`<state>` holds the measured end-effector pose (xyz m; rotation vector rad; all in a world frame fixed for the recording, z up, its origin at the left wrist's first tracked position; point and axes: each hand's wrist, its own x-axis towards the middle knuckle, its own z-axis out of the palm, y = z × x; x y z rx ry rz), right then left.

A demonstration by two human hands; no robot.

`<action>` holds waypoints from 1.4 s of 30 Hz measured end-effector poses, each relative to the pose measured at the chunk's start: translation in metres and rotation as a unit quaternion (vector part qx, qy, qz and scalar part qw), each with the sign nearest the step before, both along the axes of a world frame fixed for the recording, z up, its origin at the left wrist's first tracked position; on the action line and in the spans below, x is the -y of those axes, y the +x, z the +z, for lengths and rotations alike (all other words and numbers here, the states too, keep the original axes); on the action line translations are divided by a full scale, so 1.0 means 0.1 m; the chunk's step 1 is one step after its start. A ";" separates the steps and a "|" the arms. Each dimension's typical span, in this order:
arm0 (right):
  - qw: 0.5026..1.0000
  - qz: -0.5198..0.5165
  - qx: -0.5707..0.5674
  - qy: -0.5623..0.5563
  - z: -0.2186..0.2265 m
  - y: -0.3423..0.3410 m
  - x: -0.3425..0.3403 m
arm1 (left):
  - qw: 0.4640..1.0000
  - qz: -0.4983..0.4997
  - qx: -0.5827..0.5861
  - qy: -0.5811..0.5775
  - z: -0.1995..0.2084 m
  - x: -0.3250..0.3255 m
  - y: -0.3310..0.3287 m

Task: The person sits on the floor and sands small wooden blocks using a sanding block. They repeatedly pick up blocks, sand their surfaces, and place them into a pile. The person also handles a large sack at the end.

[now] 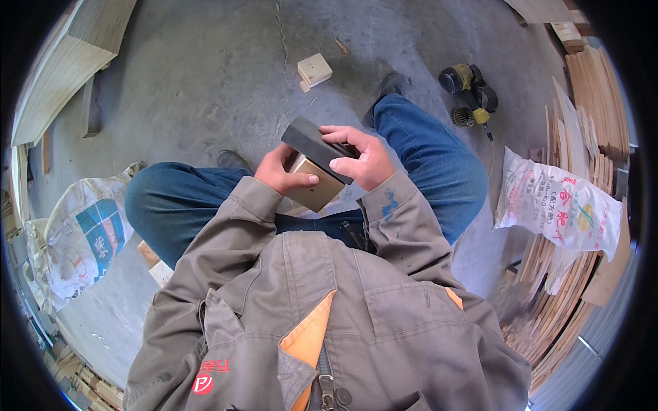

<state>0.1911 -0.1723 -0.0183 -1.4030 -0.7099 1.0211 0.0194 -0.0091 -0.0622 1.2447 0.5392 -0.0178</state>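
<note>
Both of my hands meet in front of my lap, between my bent knees. My left hand point(279, 172) is closed on a tan wooden block point(317, 190), its thumb lying along the near face. My right hand point(367, 159) grips a dark grey rectangular block point(305, 142), fingers over its top and thumb on the near side. The dark block lies at a slant against the far side of the wooden block, touching it. The left fingertips are hidden behind the blocks.
Ahead on the concrete floor sits a pale wooden block point(315, 68). A yellow-and-black nail gun point(473, 96) with a hose lies to the right. White printed sacks stand at the left point(75, 257) and right point(562, 204), beside stacked wood strips point(600, 103). Sheet panels point(79, 65) rise upper left.
</note>
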 end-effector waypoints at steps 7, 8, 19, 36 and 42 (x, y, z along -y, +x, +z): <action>0.999 -0.030 -0.013 -0.017 -0.03 0.02 0.03 | 0.999 0.016 -0.027 -0.012 0.05 -0.06 0.00; 0.999 -0.040 -0.002 -0.028 -0.05 0.03 0.04 | 0.998 0.039 -0.021 -0.043 0.07 -0.05 0.01; 0.997 -0.042 0.047 -0.049 -0.10 0.09 0.07 | 0.996 0.048 -0.009 -0.071 0.09 -0.08 0.00; 0.994 -0.076 0.053 -0.062 -0.21 0.07 0.07 | 0.997 0.036 -0.004 -0.069 0.09 -0.06 0.01; 0.993 -0.066 0.077 -0.062 -0.20 0.11 0.10 | 0.996 0.043 0.000 -0.077 0.13 -0.06 0.01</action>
